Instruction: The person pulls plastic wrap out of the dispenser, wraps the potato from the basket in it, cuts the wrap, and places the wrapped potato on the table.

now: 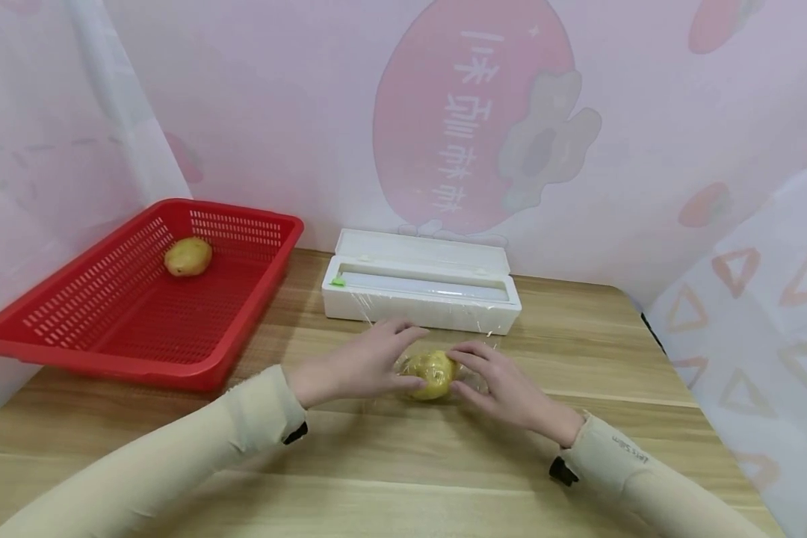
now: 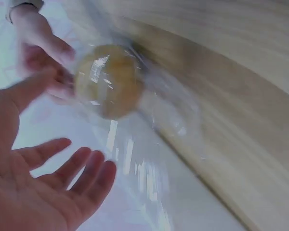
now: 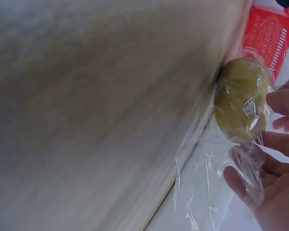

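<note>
A potato (image 1: 436, 376) wrapped in clear plastic film lies on the table between the two hands. My right hand (image 1: 504, 385) holds its right end, thumb and index finger curved about it; a crumpled tail of film (image 3: 250, 168) hangs between those fingers in the right wrist view. On the other side, my left hand (image 1: 363, 362) has its fingers spread, with the thumb right at the potato's near side. The left wrist view shows that left hand (image 2: 43, 187) with its palm free. Loose film (image 2: 139, 168) stretches from the potato toward the white box.
A white film dispenser box (image 1: 420, 306) with its lid raised stands behind the hands, a roll (image 1: 424, 285) inside. On the left is a red plastic basket (image 1: 215, 370) holding another potato (image 1: 188, 256). A printed cloth (image 1: 276, 112) hangs behind the wooden table (image 1: 376, 478).
</note>
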A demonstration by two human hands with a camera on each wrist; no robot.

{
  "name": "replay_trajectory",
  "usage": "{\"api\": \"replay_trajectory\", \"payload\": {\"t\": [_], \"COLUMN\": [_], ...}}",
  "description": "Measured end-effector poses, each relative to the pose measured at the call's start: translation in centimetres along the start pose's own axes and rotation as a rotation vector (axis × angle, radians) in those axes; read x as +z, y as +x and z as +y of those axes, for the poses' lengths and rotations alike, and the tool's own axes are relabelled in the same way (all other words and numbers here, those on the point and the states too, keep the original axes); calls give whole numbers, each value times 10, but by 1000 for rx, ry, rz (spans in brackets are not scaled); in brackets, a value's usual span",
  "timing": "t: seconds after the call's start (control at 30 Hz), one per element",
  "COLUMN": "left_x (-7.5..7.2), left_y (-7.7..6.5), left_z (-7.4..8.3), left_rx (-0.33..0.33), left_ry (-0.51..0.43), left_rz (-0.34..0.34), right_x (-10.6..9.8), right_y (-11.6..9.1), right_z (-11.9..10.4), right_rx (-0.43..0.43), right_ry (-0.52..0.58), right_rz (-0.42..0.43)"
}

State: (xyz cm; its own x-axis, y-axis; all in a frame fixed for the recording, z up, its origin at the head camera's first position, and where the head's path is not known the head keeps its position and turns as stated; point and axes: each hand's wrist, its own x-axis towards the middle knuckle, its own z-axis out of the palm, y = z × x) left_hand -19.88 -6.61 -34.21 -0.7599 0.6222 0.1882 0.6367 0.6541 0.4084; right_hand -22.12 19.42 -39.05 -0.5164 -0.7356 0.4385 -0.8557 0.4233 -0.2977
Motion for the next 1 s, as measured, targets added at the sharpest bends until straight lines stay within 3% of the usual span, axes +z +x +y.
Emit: {"api": "replay_trajectory", "payload": {"t": [0.1, 0.17, 0.3, 0.4, 0.63, 0.87, 1.0], "left_x": [0, 1, 11, 19, 29, 28, 29], "left_y": [1, 2, 4, 4, 5, 6, 6], "left_z": [9, 14, 16, 12, 1, -8, -14], "left_rx": [108, 140, 139, 101, 24, -4, -20], "left_ry": [104, 170, 281, 311, 283, 149, 86], "left_rz": [105, 134, 130, 138, 146, 114, 105], "right_x": [1, 1, 0, 0, -5, -15, -10], "right_y": [0, 1, 3, 5, 11, 23, 29], "right_z": [4, 6, 8, 10, 10, -13, -21], "right_rx": [78, 122, 194, 210, 206, 181, 141], "right_ry": [22, 44, 88, 115, 159, 86, 7], "right_rz": [-27, -49, -90, -92, -92, 0, -24]}}
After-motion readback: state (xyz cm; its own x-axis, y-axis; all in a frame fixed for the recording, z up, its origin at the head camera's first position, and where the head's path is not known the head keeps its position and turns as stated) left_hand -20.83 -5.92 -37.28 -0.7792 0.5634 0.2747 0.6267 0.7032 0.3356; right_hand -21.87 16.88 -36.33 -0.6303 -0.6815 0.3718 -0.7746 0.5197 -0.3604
